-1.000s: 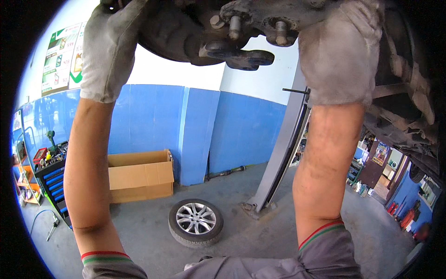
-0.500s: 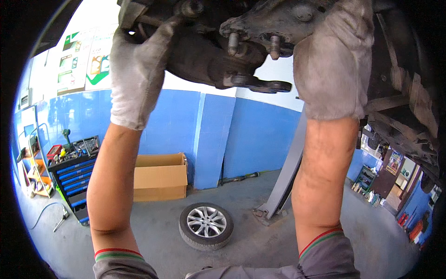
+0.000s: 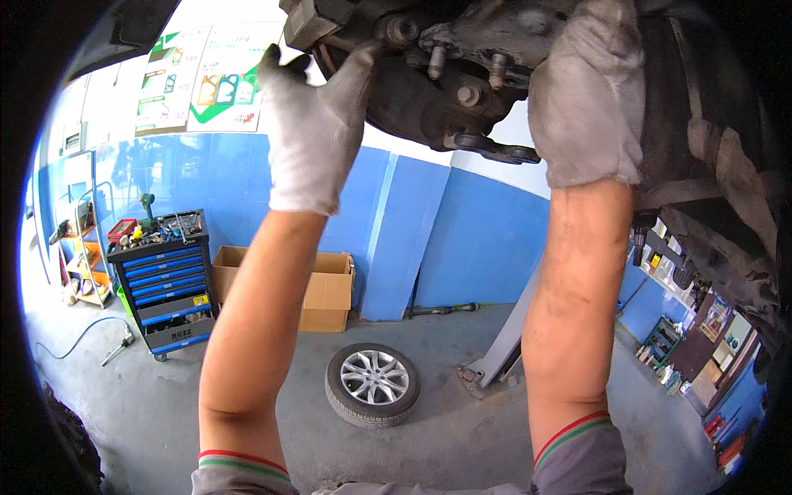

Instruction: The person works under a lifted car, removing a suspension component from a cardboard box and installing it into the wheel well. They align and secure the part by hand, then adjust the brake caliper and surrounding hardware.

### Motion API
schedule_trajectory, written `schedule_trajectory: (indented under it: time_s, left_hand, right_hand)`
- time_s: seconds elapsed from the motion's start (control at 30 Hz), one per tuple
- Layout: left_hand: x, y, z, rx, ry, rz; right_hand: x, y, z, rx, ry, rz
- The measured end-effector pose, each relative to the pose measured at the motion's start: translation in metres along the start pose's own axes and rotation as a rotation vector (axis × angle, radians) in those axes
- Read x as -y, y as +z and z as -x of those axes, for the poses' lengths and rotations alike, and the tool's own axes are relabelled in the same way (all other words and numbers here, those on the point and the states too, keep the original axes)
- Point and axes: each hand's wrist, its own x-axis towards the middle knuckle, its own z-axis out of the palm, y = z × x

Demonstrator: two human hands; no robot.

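Observation:
My left hand [image 3: 313, 132], in a white knitted glove with dark fingertips, is raised beside the dark hub part [image 3: 404, 91] of a car's suspension. Its thumb and fingers are spread, and I see nothing held between them. To its right, two threaded studs [image 3: 437, 63] point down from a greasy metal suspension arm [image 3: 495, 33]. A bolt head [image 3: 469, 96] shows just below them, above a dark flat bracket [image 3: 495, 149]. My right hand [image 3: 590, 99], in a soiled white glove, is closed around the right part of that arm; its fingertips are hidden.
The car's dark underbody [image 3: 709, 157] fills the upper right. Below, a wheel [image 3: 374, 384] lies flat on the floor near a grey lift post [image 3: 503, 338]. A tool cabinet [image 3: 165, 280] and a cardboard box [image 3: 326, 309] stand by the blue wall, a hose [image 3: 66, 351] at left.
My left hand has shifted right and its fingers have spread apart. The bolt head between the studs and bracket has come into sight. The view has moved a little; my right hand stays on the arm.

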Motion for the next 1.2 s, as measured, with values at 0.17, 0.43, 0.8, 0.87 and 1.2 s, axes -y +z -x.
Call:
schedule_trajectory:
  time_s: [0.17, 0.43, 0.8, 0.87, 1.2]
  left_hand:
    - [-0.029, -0.002, -0.020, -0.016, 0.826, -0.159]
    - [-0.053, -0.003, -0.041, 0.059, 1.117, -0.834]
    - [-0.056, 0.022, -0.035, 0.064, 0.519, -0.995]
    - [-0.056, 0.023, -0.038, 0.074, 0.360, -0.369]
    - [-0.040, 0.020, -0.037, 0.017, 0.842, -1.314]
  right_hand:
    - [-0.006, -0.014, -0.006, 0.023, 0.050, -0.297]
    - [0.011, -0.033, -0.012, -0.046, -0.013, -0.201]
    - [-0.019, -0.017, -0.054, -0.065, 0.026, 0.559]
    - [-0.029, -0.016, -0.062, -0.057, 0.048, 0.688]
    - [-0.060, -0.032, -0.072, 0.046, 0.230, 1.117]
